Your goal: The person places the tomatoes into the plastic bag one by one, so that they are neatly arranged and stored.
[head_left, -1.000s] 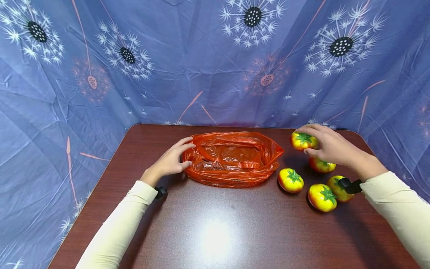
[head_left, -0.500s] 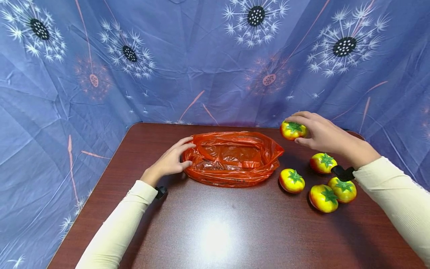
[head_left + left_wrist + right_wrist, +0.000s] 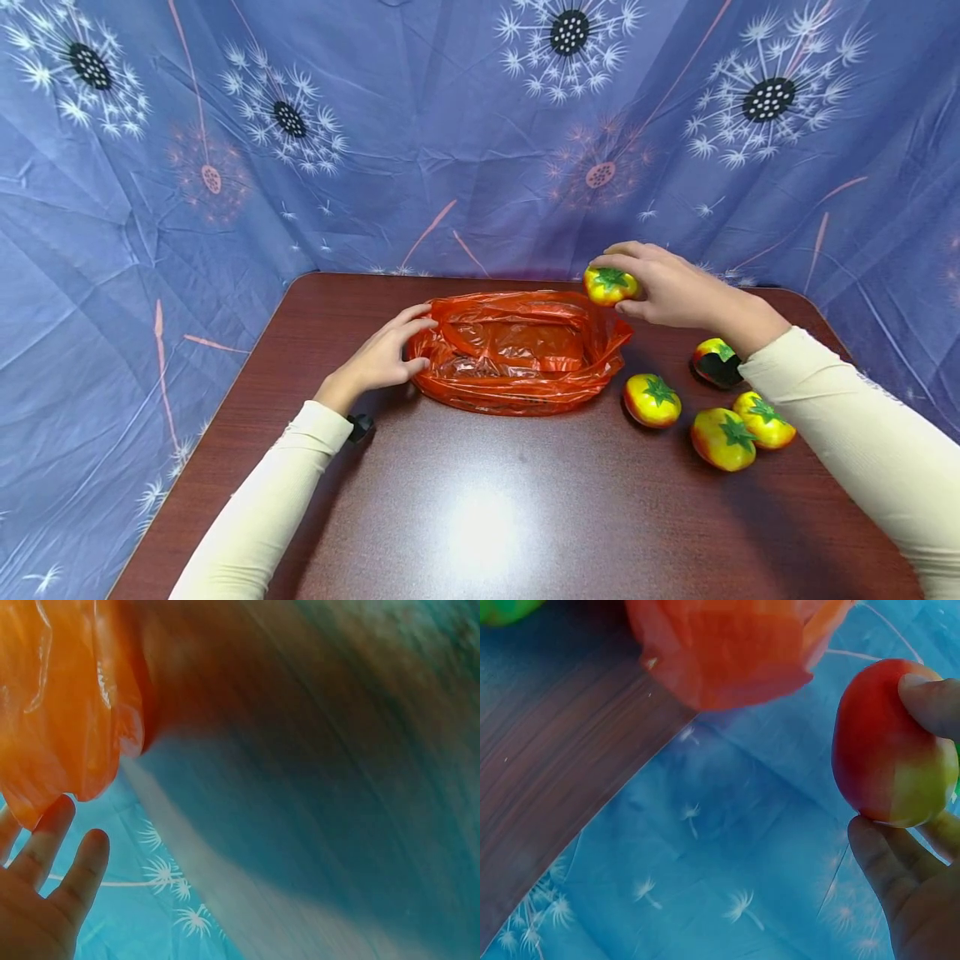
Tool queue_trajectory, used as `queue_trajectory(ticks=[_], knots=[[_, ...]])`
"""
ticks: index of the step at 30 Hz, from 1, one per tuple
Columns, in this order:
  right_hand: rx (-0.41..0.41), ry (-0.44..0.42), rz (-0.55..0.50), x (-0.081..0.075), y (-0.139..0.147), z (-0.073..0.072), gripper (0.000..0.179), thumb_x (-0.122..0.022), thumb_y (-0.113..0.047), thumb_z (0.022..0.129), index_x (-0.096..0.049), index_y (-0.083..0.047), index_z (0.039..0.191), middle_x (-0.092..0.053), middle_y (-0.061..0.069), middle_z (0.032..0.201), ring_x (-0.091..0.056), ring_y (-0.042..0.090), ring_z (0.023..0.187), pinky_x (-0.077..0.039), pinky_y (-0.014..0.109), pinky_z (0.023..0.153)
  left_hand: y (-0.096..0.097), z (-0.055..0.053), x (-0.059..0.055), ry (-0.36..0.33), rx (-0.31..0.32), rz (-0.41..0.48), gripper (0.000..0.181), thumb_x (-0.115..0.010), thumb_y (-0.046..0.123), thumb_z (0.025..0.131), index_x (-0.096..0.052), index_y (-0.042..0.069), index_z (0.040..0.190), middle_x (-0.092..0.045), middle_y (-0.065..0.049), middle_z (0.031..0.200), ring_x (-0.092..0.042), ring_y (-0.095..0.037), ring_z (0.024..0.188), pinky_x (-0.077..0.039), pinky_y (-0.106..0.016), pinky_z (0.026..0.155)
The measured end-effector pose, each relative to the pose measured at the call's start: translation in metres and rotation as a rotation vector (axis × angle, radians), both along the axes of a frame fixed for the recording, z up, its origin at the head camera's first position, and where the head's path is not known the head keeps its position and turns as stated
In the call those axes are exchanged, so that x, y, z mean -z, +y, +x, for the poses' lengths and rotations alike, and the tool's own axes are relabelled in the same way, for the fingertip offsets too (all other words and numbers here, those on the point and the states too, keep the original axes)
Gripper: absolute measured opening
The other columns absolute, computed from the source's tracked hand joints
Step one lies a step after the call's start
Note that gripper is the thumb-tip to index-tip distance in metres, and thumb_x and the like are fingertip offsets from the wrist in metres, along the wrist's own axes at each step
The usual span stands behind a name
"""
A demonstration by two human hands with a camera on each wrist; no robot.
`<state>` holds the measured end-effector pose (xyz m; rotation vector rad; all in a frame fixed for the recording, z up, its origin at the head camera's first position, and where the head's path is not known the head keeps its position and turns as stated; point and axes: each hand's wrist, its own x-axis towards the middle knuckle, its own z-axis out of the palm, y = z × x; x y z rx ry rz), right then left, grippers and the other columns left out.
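Observation:
My right hand (image 3: 670, 285) grips a yellow-red tomato (image 3: 609, 285) with a green star-shaped top, thumb on one side and fingers on the other. It is raised above the far right corner of a red plastic bag (image 3: 517, 400). The bag's mouth gapes upward, and nothing shows inside it. In the right wrist view the tomato (image 3: 889, 750) is apart from the bag (image 3: 727, 652). My left hand (image 3: 378, 354) rests against the bag's left side with spread, relaxed fingers. The left wrist view has its fingertips (image 3: 58, 814) touching the lower edge of the bag (image 3: 60, 705).
Several similar tomatoes lie right of the bag: one near it (image 3: 652, 401), a touching pair nearer the front (image 3: 722, 440), and another (image 3: 708, 350) partly hidden by my right wrist strap. The brown table (image 3: 360, 517) backs onto a blue patterned cloth (image 3: 420, 167).
My right hand has carried the tomato up and left, from above the other tomatoes to over the bag's right end. The left hand and the bag have stayed in place.

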<state>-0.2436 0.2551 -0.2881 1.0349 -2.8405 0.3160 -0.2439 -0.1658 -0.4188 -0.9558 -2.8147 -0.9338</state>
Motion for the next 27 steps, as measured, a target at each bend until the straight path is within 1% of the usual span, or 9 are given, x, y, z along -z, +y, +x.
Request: queue_trajectory(ticks=[9,13,18,24,27], knots=[[-0.067,-0.035,0.009,0.013,-0.030,-0.011,0.057,-0.075,-0.007,0.082,-0.057,-0.010,0.136,-0.053,0.021,0.138,-0.052,0.041,0.125,-0.044,0.060,0.103,0.003,-0.001,0.003,-0.012,0.000,-0.001,0.061,-0.073,0.015,0.080,-0.056,0.002,0.137,-0.035,-0.014,0.158,-0.035,-0.033,0.147,-0.032,-0.052,0.119],[-0.097,-0.070,0.017,0.021,-0.045,-0.014,0.056,-0.075,-0.009,0.083,-0.057,-0.011,0.136,-0.053,0.020,0.138,-0.051,0.040,0.127,-0.044,0.058,0.106,0.004,0.000,0.004,0.002,-0.001,0.002,0.060,-0.073,0.014,0.080,-0.056,0.001,0.136,-0.036,-0.014,0.158,-0.036,-0.034,0.146,-0.033,-0.053,0.119],[-0.103,-0.121,0.035,0.027,-0.061,-0.014,0.057,-0.075,-0.012,0.084,-0.055,-0.014,0.138,-0.051,0.018,0.141,-0.052,0.039,0.127,-0.044,0.057,0.107,0.005,0.000,0.003,0.008,-0.004,0.000,0.060,-0.074,0.014,0.080,-0.056,0.000,0.136,-0.036,-0.015,0.158,-0.037,-0.035,0.145,-0.033,-0.054,0.118],[-0.122,-0.126,0.020,0.035,-0.073,-0.018,0.057,-0.075,-0.011,0.084,-0.056,-0.013,0.137,-0.053,0.018,0.138,-0.053,0.038,0.124,-0.045,0.055,0.106,0.005,-0.001,0.003,-0.010,-0.004,-0.004,0.060,-0.073,0.014,0.081,-0.056,0.000,0.136,-0.035,-0.014,0.158,-0.035,-0.033,0.146,-0.032,-0.052,0.119],[-0.116,-0.143,0.014,0.039,-0.080,-0.020,0.056,-0.075,-0.012,0.084,-0.055,-0.015,0.137,-0.053,0.016,0.138,-0.053,0.036,0.123,-0.046,0.054,0.106,0.005,-0.001,0.003,-0.008,-0.004,-0.003,0.060,-0.073,0.014,0.081,-0.055,0.000,0.137,-0.035,-0.014,0.158,-0.035,-0.033,0.147,-0.032,-0.051,0.119]])
